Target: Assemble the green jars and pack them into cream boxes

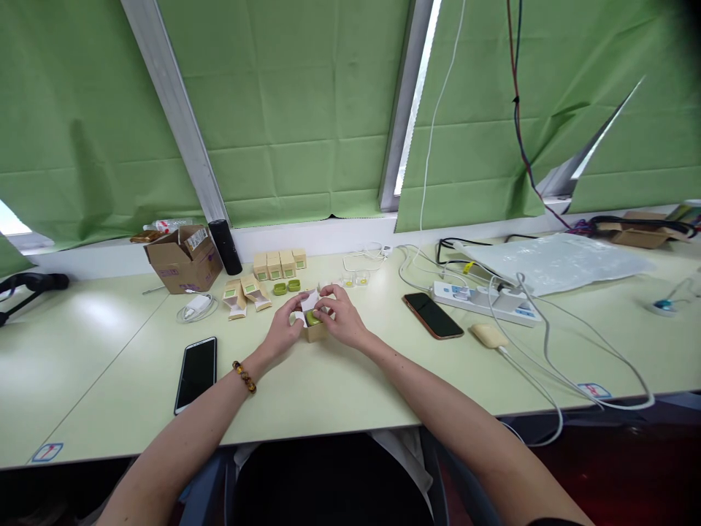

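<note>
A small open cardboard box (pixel 316 334) with white inner flaps stands on the table in front of me. My left hand (pixel 283 327) is closed on its left side, by a raised flap. Over the opening, my right hand (pixel 345 319) has its fingers pinched on a small green case (pixel 312 318), which sits in the mouth of the box. Its lower part is hidden. Just behind lie two green trays (pixel 280 288), and clear small containers (pixel 361 277) with yellow bits stand to their right.
Several closed small boxes (pixel 274 265) and two opened ones (pixel 234 299) stand behind on the left. Phones lie left (pixel 196 374) and right (pixel 432 315). A power strip (pixel 485 302) with loose white cables spreads across the right. A larger carton (pixel 183 259) and black cylinder (pixel 224 247) stand far left.
</note>
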Motion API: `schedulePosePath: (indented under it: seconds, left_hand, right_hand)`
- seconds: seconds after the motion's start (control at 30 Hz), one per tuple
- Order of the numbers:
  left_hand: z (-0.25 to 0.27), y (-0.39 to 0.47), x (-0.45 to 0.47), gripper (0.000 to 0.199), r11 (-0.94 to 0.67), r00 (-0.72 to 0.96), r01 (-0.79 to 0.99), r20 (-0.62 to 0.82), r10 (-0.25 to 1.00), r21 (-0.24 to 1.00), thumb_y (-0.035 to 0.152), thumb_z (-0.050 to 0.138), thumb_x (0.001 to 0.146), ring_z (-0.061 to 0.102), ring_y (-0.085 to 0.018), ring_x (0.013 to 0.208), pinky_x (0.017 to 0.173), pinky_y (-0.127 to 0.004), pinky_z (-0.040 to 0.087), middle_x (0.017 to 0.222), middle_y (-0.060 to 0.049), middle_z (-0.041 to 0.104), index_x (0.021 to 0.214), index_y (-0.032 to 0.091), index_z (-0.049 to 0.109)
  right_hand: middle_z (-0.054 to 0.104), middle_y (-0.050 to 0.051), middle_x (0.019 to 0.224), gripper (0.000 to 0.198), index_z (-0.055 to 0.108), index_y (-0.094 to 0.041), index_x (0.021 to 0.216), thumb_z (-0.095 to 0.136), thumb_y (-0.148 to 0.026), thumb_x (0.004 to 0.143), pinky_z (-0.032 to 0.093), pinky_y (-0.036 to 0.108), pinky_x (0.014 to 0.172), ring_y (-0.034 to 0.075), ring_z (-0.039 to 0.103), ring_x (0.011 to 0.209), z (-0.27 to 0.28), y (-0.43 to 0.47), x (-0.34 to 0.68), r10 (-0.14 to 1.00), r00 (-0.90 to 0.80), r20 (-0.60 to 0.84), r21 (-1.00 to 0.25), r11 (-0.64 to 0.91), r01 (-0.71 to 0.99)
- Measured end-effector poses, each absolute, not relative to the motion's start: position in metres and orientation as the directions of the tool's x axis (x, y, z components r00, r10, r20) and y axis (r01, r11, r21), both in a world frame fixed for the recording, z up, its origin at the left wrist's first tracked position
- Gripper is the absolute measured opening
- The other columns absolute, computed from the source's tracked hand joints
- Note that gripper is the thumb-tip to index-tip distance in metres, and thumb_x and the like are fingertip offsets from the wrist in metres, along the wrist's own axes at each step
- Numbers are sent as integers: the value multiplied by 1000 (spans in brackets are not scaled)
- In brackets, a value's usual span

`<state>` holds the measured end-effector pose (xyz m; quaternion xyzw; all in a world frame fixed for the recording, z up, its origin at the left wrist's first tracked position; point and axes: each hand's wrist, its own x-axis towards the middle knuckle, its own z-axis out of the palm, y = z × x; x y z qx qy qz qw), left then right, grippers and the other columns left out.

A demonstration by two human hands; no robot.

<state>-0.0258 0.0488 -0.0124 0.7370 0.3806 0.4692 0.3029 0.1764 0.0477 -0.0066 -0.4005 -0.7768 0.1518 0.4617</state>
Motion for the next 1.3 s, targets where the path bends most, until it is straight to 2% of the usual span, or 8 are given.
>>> schedulePosePath:
  seconds: [0.1,0.27,0.7,0.87,1.13,1.3]
  left_hand:
    - [-13,49,-26,67,-522,269,284,456,848,804,11,50,74,60,-23,113,109,-42,46,142,-9,63,140,20,60]
    - [-12,48,-26,67,-514,264,297,448,854,805,11,50,74,61,-23,112,107,-43,47,135,-10,65,140,19,61]
    - [-11,47,-25,67,-500,263,270,436,861,823,11,50,73,60,-23,115,108,-43,47,141,-10,63,139,19,60]
    - [-9,46,-25,66,-511,265,260,448,854,819,12,51,74,61,-22,111,108,-42,47,142,-9,63,138,20,61]
    - [-7,47,-26,66,-493,262,239,433,863,837,13,50,74,60,-22,109,106,-42,47,140,-10,65,138,21,61]
    - [-7,53,-27,65,-454,241,160,411,879,877,14,49,70,61,-24,112,104,-42,47,137,-11,67,133,18,64]
  right_hand:
    - [51,9,121,6,74,-24,86,69,-24,90,58,38,82,25,55,117,-9,50,175,807,-231,544,-686,586,431]
    - [51,8,116,6,76,-24,84,71,-23,87,58,38,83,26,52,118,-8,49,172,843,-204,497,-743,535,401]
    - [55,8,110,11,78,-25,88,67,-22,87,57,38,81,26,53,112,-6,48,170,871,-208,446,-741,489,459]
    - [57,8,110,15,76,-26,97,61,-26,93,60,37,79,25,54,113,-3,45,171,838,-161,522,-743,539,397]
    - [59,9,112,11,72,-26,91,62,-29,91,58,40,84,27,53,118,-2,45,175,759,-93,644,-676,622,395]
    - [66,5,102,14,65,-23,96,55,-33,91,54,34,75,21,62,96,-2,52,176,837,-9,547,-806,530,265]
